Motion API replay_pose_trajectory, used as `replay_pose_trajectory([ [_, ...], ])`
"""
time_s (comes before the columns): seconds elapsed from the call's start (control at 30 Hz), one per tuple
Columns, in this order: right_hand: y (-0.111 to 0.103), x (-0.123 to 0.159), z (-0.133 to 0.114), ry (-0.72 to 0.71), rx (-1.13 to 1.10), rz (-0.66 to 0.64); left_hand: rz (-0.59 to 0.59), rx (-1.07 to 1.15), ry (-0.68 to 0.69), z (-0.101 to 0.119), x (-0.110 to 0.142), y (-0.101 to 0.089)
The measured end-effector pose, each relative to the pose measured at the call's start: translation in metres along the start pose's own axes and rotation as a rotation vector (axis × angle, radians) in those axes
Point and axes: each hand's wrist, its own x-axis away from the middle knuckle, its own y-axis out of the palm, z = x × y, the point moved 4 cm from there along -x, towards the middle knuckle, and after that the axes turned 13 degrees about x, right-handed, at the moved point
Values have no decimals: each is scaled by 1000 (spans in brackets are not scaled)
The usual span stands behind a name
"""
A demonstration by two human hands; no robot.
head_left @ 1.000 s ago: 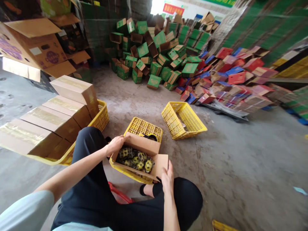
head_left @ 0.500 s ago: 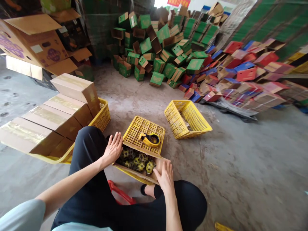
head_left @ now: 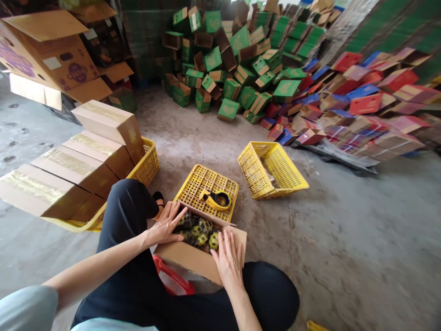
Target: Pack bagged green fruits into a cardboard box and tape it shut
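Observation:
An open cardboard box (head_left: 189, 258) sits between my knees, its near flap spread out toward me. Inside it lie several round yellow-green items (head_left: 200, 233) with dark spots, in clear wrapping; I cannot make out their kind. My left hand (head_left: 167, 224) rests on the box's left end with fingers spread. Flat on the right end flap lies my right hand (head_left: 228, 257), fingers stretched out over the edge. Neither hand grips anything. Just beyond the box, a yellow tape dispenser (head_left: 217, 200) lies on an upturned yellow crate (head_left: 193, 182).
At left, a yellow crate (head_left: 149, 163) holds several taped cardboard boxes (head_left: 72, 163). Another yellow crate (head_left: 289, 172) stands tilted on the floor at right. Piles of green boxes (head_left: 229, 109) and red and blue boxes (head_left: 365, 105) lie behind. Part of a red stool (head_left: 174, 276) shows beneath me.
Both hands have moved inward over the box ends. The near flap now lies folded outward toward me, and the right end flap shows more. The view has shifted slightly.

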Motion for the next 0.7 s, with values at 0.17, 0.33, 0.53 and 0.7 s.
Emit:
replay_pose_trajectory([
  [0.17, -13, -32, 7, 2, -250, -340, -174, 58, 60, -11, -8, 4],
  [0.33, -18, -55, 20, -10, -370, -528, -258, 58, 75, -15, -17, 3],
  [0.53, 0, -63, 22, -39, -353, -596, -235, 41, 98, -12, -31, 5],
  [0.7, 13, -64, 29, 13, -401, -621, -279, 32, 43, -11, -43, 1],
])
